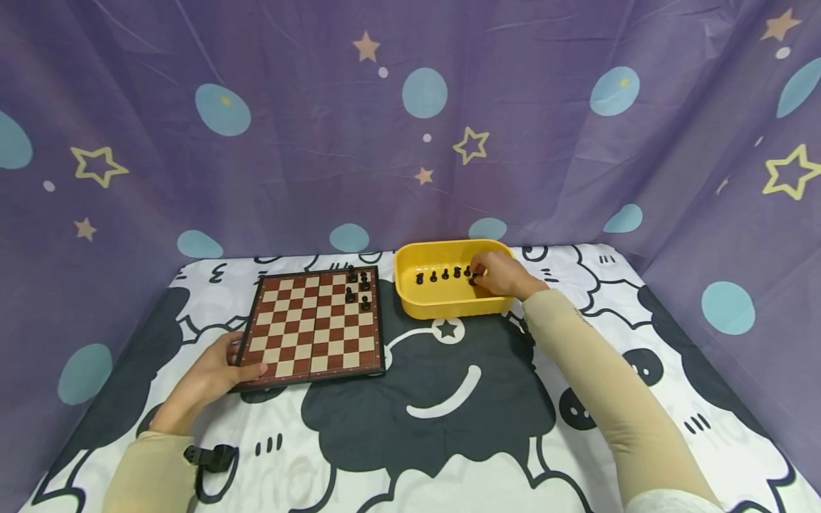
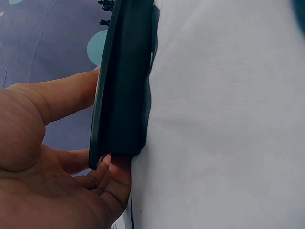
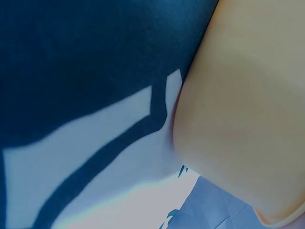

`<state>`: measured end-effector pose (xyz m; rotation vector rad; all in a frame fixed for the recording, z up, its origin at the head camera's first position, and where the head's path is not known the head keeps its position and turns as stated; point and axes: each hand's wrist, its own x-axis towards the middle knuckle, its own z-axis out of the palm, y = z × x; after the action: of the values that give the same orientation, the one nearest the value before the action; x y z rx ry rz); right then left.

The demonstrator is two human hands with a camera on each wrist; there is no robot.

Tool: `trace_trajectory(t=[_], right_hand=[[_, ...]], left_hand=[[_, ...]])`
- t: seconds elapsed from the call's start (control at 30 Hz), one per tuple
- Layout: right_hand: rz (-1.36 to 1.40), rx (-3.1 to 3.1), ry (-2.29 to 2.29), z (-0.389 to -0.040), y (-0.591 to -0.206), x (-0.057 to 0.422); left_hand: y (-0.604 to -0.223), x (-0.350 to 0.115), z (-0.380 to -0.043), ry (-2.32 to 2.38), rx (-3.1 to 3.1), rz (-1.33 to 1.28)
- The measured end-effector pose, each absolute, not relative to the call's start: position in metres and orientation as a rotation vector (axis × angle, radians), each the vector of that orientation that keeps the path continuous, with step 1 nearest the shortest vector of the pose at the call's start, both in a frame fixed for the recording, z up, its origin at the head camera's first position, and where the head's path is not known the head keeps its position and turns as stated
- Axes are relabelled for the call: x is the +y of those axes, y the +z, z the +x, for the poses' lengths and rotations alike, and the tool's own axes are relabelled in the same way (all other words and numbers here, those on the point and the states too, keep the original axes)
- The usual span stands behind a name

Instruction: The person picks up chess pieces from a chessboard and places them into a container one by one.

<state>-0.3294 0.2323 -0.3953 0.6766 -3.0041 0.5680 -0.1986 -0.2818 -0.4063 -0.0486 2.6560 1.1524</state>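
My left hand (image 1: 214, 367) grips the near left corner of a brown-and-cream chessboard (image 1: 298, 324), thumb on top and fingers underneath. In the left wrist view the board's dark side (image 2: 125, 86) lies between thumb and fingers. Several black chess pieces (image 1: 365, 303) stand at the board's far right corner. Over the right part of a yellow bin (image 1: 442, 308), my right hand (image 1: 503, 274) reaches down and pinches a black chess piece (image 1: 472, 280) at its fingertips. More black chess pieces (image 1: 433, 276) line up inside the bin. The right wrist view has only the bin's outer wall (image 3: 243, 109), with the hand hidden.
A black-and-white cartoon cloth (image 1: 442, 399) covers the table. Behind it hangs a purple curtain (image 1: 308, 178) with stars and dots, wrapping around both sides. The bin stands just right of the board, near the curtain. A black strap (image 1: 218, 458) sits at my left wrist.
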Motion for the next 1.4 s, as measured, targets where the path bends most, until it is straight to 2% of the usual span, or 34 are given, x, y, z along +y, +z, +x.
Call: trace_trajectory(t=[1.17,1.4], right_hand=[[0.595,-2.971,0.683,-0.3265,-0.3948,0.2334],[0.508,-2.977,0.646,-0.3245,-0.3914,0.2304]], left_hand=[[-0.4044,-0.2819,-0.1992,1.121,2.680,-0.046],[-0.4060,-0.2826,-0.1985,1.123,2.690,-0.043]])
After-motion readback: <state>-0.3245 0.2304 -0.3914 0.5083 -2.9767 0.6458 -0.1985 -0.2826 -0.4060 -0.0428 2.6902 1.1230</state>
